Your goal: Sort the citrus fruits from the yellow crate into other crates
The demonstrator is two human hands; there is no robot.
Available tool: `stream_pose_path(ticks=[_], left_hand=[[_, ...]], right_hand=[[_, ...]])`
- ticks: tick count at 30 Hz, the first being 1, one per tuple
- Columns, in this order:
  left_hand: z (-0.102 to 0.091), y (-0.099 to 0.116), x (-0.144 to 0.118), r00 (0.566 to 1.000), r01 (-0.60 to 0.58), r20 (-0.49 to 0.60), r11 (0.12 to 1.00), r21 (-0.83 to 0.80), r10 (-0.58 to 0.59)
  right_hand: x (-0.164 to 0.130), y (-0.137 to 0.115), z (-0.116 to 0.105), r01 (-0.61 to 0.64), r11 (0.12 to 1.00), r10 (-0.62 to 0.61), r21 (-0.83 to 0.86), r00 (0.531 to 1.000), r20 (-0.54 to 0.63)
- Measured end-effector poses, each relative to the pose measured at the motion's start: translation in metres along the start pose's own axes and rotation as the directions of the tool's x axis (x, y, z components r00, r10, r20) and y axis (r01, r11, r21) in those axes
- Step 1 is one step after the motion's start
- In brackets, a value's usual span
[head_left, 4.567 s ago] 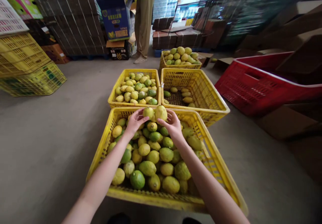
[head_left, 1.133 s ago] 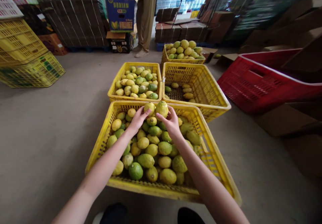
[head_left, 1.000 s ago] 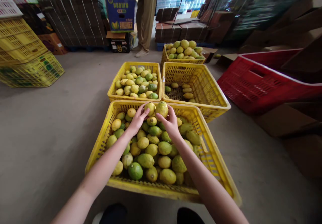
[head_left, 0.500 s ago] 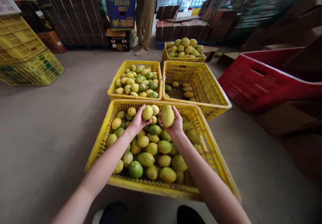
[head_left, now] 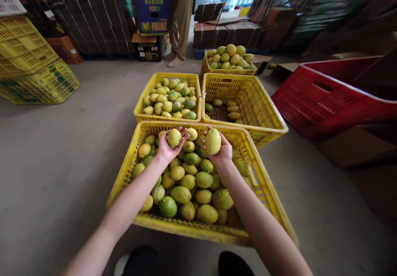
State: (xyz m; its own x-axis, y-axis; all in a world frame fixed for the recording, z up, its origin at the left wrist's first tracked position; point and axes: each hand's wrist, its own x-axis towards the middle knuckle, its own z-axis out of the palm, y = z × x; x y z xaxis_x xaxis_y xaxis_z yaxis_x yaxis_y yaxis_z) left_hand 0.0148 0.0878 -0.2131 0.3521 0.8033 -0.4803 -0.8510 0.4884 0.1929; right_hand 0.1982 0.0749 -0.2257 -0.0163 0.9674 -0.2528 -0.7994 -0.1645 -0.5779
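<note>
Yellow plastic crates stacked on their sides (head_left: 31,69) sit far to our left against the wall, well apart from us on the concrete floor (head_left: 62,143). Directly before us stands the near crate (head_left: 130,172), heaped with yellow and green lemons. Our left hand (head_left: 167,150) is raised palm-up over its far end, fingers curled about a small yellow-green lemon (head_left: 174,137) that rests in the cupped palm. Just beside it, our right hand (head_left: 221,154) cradles a larger, paler lemon (head_left: 212,141) the same way, fingers half closed round its underside.

We judge both fruits firm and fairly light, with a pebbled rind that gives decent purchase; a wrap round the widest part of the belly seems the surest hold, since the tapered ends would slip.

Beyond the near crate, a well-filled crate (head_left: 139,110) lies on the left and a nearly bare crate (head_left: 263,110) touches it on the right, with a few lemons at its bottom. Behind that stands a heaped basket (head_left: 206,67), and a red crate (head_left: 310,102) lies tilted farther right. A person in khaki trousers (head_left: 181,15) stands at the back by a blue carton (head_left: 151,9).
</note>
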Motion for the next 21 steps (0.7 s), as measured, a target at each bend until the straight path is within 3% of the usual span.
stream_pose_path(ticks=[2,4,5,7,9,10,12,17,21], left_hand=[[-0.001,-0.002,0.001,0.999,-0.04,-0.021,0.997,-0.072,0.038],[-0.004,-0.005,0.003,0.997,-0.073,-0.02,0.992,-0.107,0.072],[-0.006,-0.007,0.003,0.997,-0.077,-0.005,0.992,-0.104,0.077],[-0.009,-0.013,0.003,0.997,-0.056,0.045,0.996,-0.065,0.059],[-0.009,-0.022,0.003,0.997,-0.017,0.078,1.0,-0.01,0.018],[-0.007,-0.027,0.002,0.997,-0.007,0.077,1.0,0.013,0.006],[-0.004,-0.037,0.001,0.999,-0.008,0.036,0.999,0.037,0.006],[0.001,-0.047,0.0,0.991,0.013,-0.137,0.998,0.067,-0.004],[0.002,-0.041,-0.002,0.994,-0.026,-0.098,0.993,0.118,0.038]], right_hand=[[0.003,0.006,-0.002,0.083,0.987,-0.091,-0.134,0.995,-0.048],[0.005,0.014,-0.002,0.243,0.914,-0.279,-0.326,0.958,-0.071],[0.006,0.018,-0.002,0.337,0.835,-0.399,-0.435,0.915,-0.058],[0.005,0.026,-0.002,0.488,0.597,-0.606,-0.637,0.794,0.041],[0.002,0.034,-0.001,0.558,0.339,-0.69,-0.757,0.695,0.203],[0.0,0.039,0.0,0.573,0.236,-0.685,-0.785,0.671,0.284],[-0.004,0.047,0.001,0.575,0.103,-0.625,-0.811,0.672,0.397],[-0.012,0.061,-0.001,0.509,-0.048,-0.403,-0.86,0.778,0.482],[-0.016,0.058,0.0,0.56,-0.17,-0.36,-0.811,0.731,0.581]])
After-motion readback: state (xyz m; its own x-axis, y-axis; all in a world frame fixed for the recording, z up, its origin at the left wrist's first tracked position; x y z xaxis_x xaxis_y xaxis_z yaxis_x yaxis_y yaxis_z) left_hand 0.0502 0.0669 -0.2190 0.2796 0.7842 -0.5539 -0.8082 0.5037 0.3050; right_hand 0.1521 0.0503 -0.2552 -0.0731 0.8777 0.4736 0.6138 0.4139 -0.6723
